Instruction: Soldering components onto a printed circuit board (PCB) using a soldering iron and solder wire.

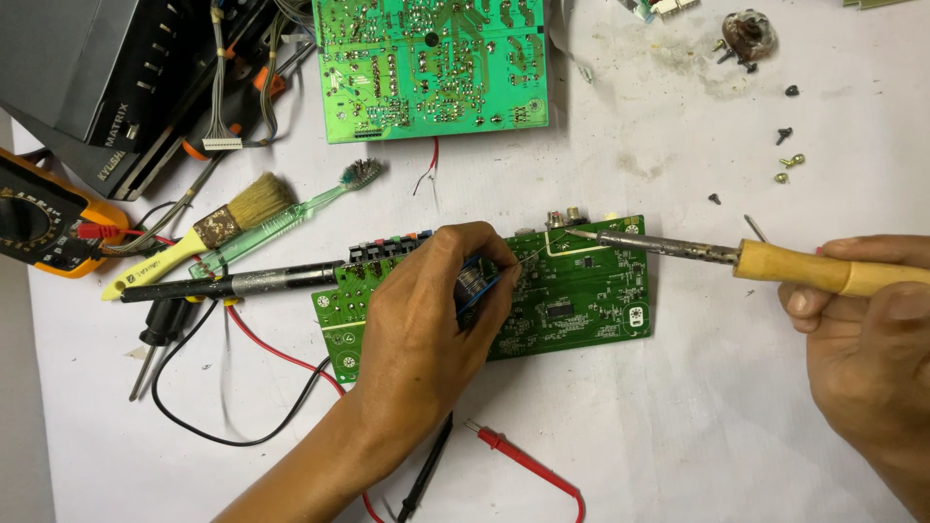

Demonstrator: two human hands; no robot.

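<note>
The red probe (528, 465) and black probe (426, 479) are lying nearest the viewer, just below the small circuit board (581, 300). The left hand (426, 329) is resting on that board, fingers closing around a spool of solder wire (472, 284) and feeding a thin strand toward its upper edge. The right hand (862, 339), to the board's right, is gripping the wooden handle of a soldering iron (736, 257), whose tip is touching the board's top edge. Left of the board, a paintbrush (208, 232) and toothbrush (291, 213) are lying. Beyond the board, a larger green board (431, 63) is sitting.
</note>
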